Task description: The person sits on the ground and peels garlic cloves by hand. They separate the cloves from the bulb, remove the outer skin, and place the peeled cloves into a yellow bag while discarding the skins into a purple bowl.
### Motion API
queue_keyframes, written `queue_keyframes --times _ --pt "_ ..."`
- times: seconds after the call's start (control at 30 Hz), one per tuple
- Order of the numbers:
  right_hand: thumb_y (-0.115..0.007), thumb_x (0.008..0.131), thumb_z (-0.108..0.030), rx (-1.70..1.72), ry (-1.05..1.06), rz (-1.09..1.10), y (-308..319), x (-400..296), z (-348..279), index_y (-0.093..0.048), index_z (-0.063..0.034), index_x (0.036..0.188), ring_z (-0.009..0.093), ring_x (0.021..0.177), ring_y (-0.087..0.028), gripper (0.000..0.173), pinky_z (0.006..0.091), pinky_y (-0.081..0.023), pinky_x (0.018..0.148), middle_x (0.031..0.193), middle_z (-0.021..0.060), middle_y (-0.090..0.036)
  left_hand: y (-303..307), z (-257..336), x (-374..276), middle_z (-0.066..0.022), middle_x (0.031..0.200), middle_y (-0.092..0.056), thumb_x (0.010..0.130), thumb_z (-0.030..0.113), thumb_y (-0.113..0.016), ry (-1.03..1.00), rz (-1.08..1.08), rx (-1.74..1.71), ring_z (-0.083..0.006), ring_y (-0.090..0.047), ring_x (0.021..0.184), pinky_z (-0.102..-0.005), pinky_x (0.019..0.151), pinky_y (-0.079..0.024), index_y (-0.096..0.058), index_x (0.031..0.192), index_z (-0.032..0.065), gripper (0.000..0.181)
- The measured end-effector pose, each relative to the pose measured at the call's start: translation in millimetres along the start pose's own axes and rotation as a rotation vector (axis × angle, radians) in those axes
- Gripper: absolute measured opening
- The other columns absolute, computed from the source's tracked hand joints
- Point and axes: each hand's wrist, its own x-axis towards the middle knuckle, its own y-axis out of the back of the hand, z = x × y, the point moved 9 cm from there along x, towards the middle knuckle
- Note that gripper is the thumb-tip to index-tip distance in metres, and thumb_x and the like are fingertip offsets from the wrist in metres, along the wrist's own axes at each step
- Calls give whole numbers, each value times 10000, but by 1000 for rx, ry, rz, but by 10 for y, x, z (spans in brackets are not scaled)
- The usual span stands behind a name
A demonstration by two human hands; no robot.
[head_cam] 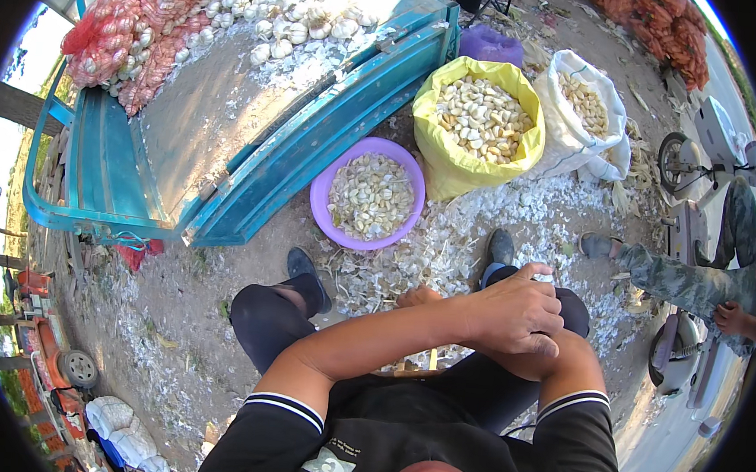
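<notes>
My arms are crossed in front of me. Over my right forearm, near the elbow, rests my left hand [523,310], its fingers spread and no object visible in it. My right hand [418,296] shows only partly beyond my left forearm; its hold is hidden. Farther out on the ground stands a purple plastic basin [319,197] of garlic cloves [370,196]. To its right are a yellow woven sack [450,175] and a white woven sack [555,153], both open and filled with peeled-looking cloves.
Left stands a blue metal cart bed [319,141] with loose garlic bulbs [293,29] and red mesh sacks [108,31] of garlic. Garlic skins [441,259] litter the ground. A person in camouflage trousers [668,273] is at the right, by a scooter [683,229].
</notes>
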Motion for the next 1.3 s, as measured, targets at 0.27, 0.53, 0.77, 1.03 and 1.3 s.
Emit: queue_keyframes --times 0.27,0.53,0.77,1.03,1.3 --pt "-685 1036 -160 -59 53 55 378 87 -298 -814 -59 1079 326 983 -822 170 465 -627 784 1071 154 -818 1651 -1092 -509 -75 1169 -792 1034 494 -809 222 122 512 -296 -714 1255 -573 1234 -431 -823 1179 149 374" --pt "-661 1041 -144 119 60 272 1197 117 -12 -780 -44 1266 348 1077 -778 273 467 -626 911 1165 165 -789 4024 -2834 -311 -106 1781 -557 1135 638 -640 693 94 1216 -364 -572 1580 -640 1322 -368 -628 1673 352 609" --pt "-671 1037 -171 97 -3 31 886 341 380 -746 -9 1287 358 1045 -789 307 485 -636 891 1157 177 -777 4720 -3734 -97 -51 1740 -608 1128 766 -519 925 39 1349 -323 -484 1648 -694 1348 -226 -641 1675 368 687" --pt "-658 1050 -167 199 84 -16 821 545 418 -764 -30 1238 370 1095 -803 256 501 -640 920 1186 198 -792 5292 -3723 -764 96 1704 -613 1123 644 -621 944 41 1678 -411 -491 1529 -715 1312 -289 -813 1462 427 446" --pt "-727 989 -162 189 50 57 953 580 590 -845 -56 1146 314 1084 -805 223 425 -608 869 1150 159 -835 5222 -3114 -1806 -40 1546 -664 1047 481 -813 778 322 1473 -452 -543 1454 -662 1277 -379 -908 1212 303 261"
